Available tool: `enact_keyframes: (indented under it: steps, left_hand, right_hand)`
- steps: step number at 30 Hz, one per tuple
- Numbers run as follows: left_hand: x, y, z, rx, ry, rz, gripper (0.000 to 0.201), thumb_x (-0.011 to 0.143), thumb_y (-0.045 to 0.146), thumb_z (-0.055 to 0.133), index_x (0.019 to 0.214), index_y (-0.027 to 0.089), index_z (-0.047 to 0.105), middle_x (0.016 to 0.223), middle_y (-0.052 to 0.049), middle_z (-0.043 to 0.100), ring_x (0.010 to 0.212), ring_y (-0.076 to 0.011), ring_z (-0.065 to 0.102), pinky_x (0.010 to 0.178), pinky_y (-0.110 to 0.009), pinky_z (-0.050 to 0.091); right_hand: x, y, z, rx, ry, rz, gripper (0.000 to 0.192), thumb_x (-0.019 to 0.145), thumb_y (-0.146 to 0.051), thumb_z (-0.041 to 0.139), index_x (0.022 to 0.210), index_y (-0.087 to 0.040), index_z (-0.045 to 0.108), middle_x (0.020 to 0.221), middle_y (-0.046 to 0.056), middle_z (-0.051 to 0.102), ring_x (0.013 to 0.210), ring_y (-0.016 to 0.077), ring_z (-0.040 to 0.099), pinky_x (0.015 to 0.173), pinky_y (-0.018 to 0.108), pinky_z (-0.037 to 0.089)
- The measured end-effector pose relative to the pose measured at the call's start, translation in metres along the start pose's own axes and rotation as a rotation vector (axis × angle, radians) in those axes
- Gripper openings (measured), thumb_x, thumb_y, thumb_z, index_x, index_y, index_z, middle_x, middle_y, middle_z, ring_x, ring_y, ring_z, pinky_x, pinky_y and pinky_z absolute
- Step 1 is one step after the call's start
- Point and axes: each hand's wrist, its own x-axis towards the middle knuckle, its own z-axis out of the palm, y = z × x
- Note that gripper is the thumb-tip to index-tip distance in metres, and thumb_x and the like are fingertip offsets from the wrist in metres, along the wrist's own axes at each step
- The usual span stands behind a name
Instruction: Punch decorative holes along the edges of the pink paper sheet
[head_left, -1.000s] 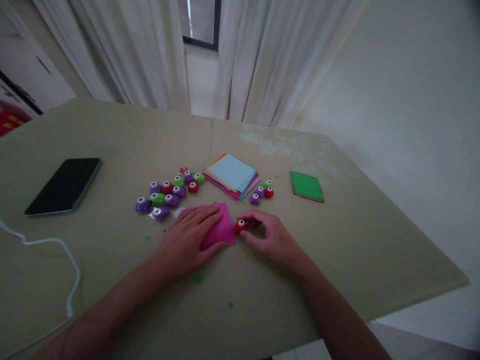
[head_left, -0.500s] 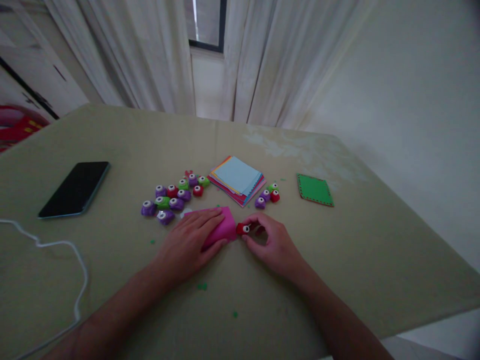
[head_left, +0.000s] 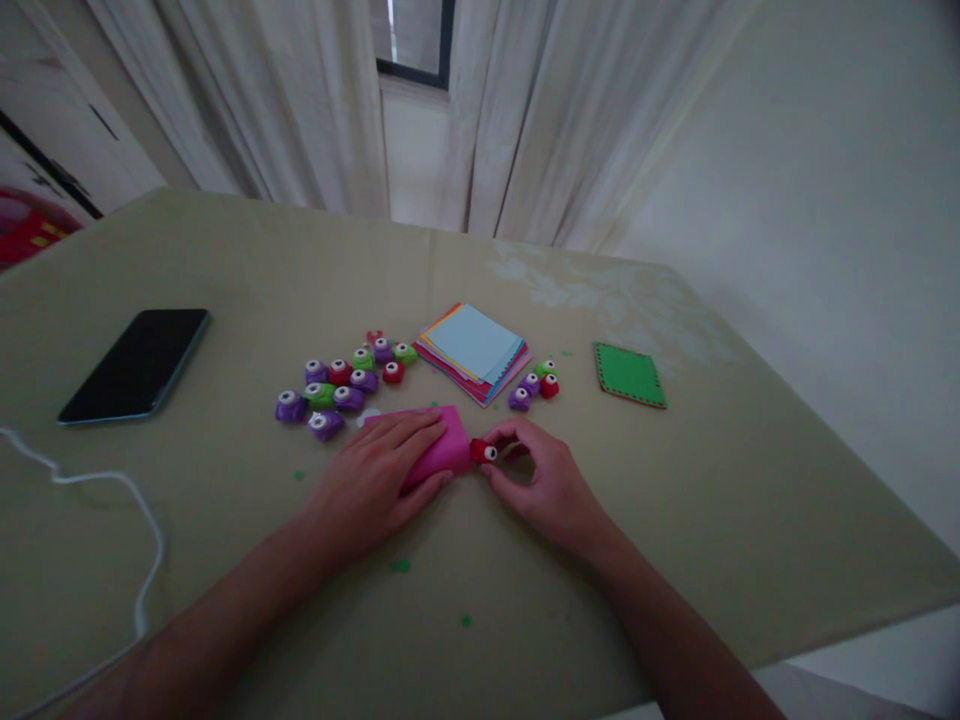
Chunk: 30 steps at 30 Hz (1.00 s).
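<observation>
Two hands work at the near middle of the table (head_left: 675, 470). Our left hand (head_left: 375, 480) lies flat with fingers spread and pressed down on one pink paper sheet (head_left: 448, 445), covering most of it; only the sheet's right part shows. Our right hand (head_left: 544, 480) pinches one small red punch (head_left: 482, 452) between thumb and fingertips, and the punch touches the pink sheet's right corner, at three o'clock from the left hand.

At twelve o'clock from the hands lies one stack of coloured paper squares (head_left: 474, 348), a pale blue sheet on top. Just beside its right corner, at one o'clock from the right hand, sits a trio of punches (head_left: 534, 384): we count one purple at the front, one more purple behind it, one red and a bit of green at the back, so the exact number is hard to tell. At eleven o'clock from the left hand a cluster of punches (head_left: 341, 385) holds about ten: some five purple, three green and two red.

Farther out at two o'clock lies one green card (head_left: 628, 374), well apart. At ten o'clock lies one dark phone (head_left: 136, 363), and at nine o'clock one white cable (head_left: 112, 500) curls over the table. A few green paper bits (head_left: 399, 566) lie near our forearms.
</observation>
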Motion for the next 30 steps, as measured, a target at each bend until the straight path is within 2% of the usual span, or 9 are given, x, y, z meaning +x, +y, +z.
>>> enact_keyframes:
  steps: [5,16,22,30]
  left_hand:
    - [-0.001,0.000,0.001,0.007,-0.001,0.002,0.056,0.106,0.053,0.058,0.152,0.021,0.059,0.157,-0.012,0.061,0.141,-0.0341,0.059,0.121,-0.057,0.044]
    - [0.000,0.002,0.001,0.004,-0.006,0.012,0.056,0.106,0.054,0.057,0.150,0.020,0.060,0.159,-0.013,0.059,0.143,-0.0348,0.057,0.120,-0.058,0.045]
    - [-0.001,0.001,0.001,-0.036,0.008,0.006,0.056,0.106,0.052,0.060,0.153,0.023,0.058,0.161,-0.012,0.057,0.145,-0.0348,0.055,0.123,-0.057,0.042]
    - [0.000,0.002,0.002,-0.010,0.000,0.016,0.062,0.106,0.057,0.058,0.154,0.017,0.057,0.163,-0.014,0.055,0.146,-0.0358,0.054,0.124,-0.058,0.042]
  right_hand:
    - [0.000,0.000,-0.001,0.015,-0.016,-0.007,0.024,0.087,-0.011,0.073,0.107,-0.023,0.068,0.102,0.002,0.075,0.088,0.0180,0.070,0.082,0.031,0.058]
    - [-0.001,0.000,-0.009,-0.079,-0.080,-0.083,0.030,0.086,-0.006,0.069,0.109,-0.024,0.070,0.108,0.005,0.075,0.100,0.0229,0.069,0.093,0.038,0.056]
    - [0.001,-0.004,-0.014,-0.092,-0.133,-0.115,0.027,0.088,-0.007,0.068,0.108,-0.025,0.071,0.106,0.005,0.076,0.101,0.0239,0.069,0.096,0.040,0.054]
    - [0.002,-0.005,-0.018,-0.086,-0.175,-0.110,0.023,0.089,-0.009,0.069,0.106,-0.024,0.071,0.106,0.005,0.076,0.100,0.0231,0.069,0.095,0.038,0.053]
